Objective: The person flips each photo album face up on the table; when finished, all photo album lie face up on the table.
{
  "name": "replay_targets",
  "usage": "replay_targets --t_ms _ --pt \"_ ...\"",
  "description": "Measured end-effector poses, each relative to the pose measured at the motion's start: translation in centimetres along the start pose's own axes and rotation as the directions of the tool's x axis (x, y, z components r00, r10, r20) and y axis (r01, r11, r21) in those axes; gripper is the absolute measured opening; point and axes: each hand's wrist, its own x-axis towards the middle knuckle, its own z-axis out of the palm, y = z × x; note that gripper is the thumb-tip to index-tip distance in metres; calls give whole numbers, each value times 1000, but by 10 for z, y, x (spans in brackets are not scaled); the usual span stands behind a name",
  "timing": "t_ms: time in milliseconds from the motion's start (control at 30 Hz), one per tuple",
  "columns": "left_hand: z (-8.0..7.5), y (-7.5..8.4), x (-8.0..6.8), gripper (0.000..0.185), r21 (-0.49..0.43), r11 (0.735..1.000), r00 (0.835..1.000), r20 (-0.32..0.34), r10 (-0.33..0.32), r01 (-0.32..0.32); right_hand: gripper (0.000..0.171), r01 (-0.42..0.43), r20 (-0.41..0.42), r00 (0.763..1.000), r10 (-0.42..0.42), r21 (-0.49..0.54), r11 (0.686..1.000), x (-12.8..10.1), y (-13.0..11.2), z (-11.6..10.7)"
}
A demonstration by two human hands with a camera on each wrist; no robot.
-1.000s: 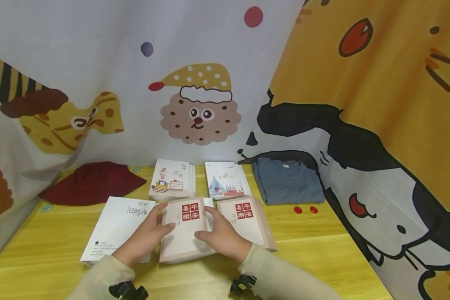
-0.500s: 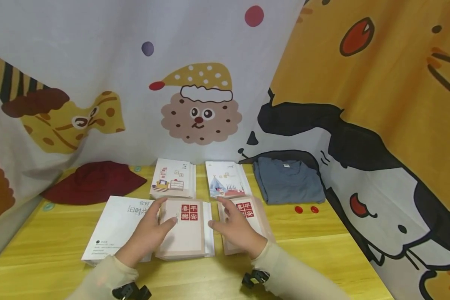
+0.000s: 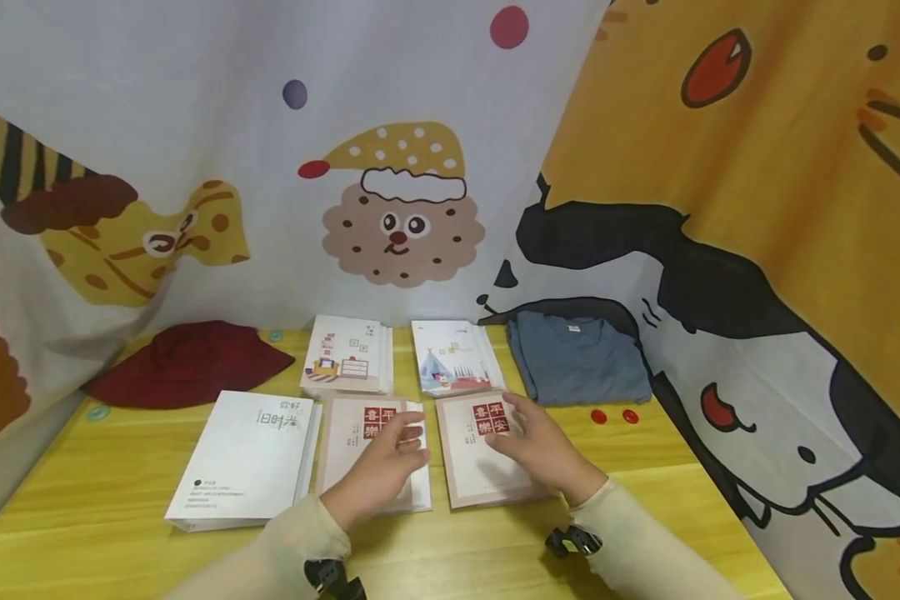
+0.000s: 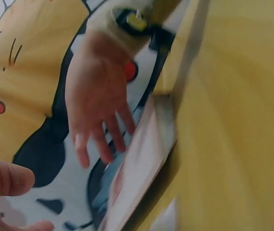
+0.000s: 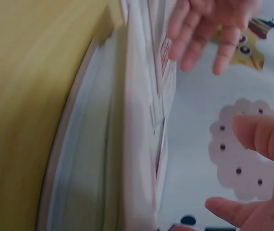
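Observation:
My left hand [image 3: 378, 467] hovers over the middle pinkish-white book [image 3: 339, 467], its fingers loosely bent and nothing held. That book has a red block of characters on its cover and lies on a white book. Over the right edge of a matching book [image 3: 487, 467] is my right hand [image 3: 551, 446], thumb and fingers spread apart. In the right wrist view, the right thumb [image 5: 257, 137] stands clear of the book's pages [image 5: 84, 154]. The left wrist view has the right hand [image 4: 98, 91] with fingers extended beside the tilted-looking book [image 4: 139, 163].
A large white book [image 3: 247, 458] lies at the left. Behind are two stacks of illustrated books [image 3: 345, 354], a dark red hat [image 3: 195, 367] and a folded blue-grey garment [image 3: 581, 358]. Red discs [image 3: 598, 417] and green discs lie on the yellow table [image 3: 645, 517]. A printed curtain [image 3: 247, 150] hangs behind.
Both hands have let go of the middle book and moved right. The left hand crossed over that book; the right hand went to the right book's far edge.

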Motion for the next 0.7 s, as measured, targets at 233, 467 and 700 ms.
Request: replay_targets --t_ms 233,467,700 --pt "29 -7 8 67 -37 993 989 100 -106 110 86 -98 25 995 99 -64 993 -8 11 -17" --pt "38 -9 19 72 -230 952 974 144 -172 202 92 -167 56 984 172 -85 982 -10 21 -22" --pt "47 -12 27 67 -236 946 973 110 -202 223 93 -207 69 975 211 -55 977 -7 26 -25"
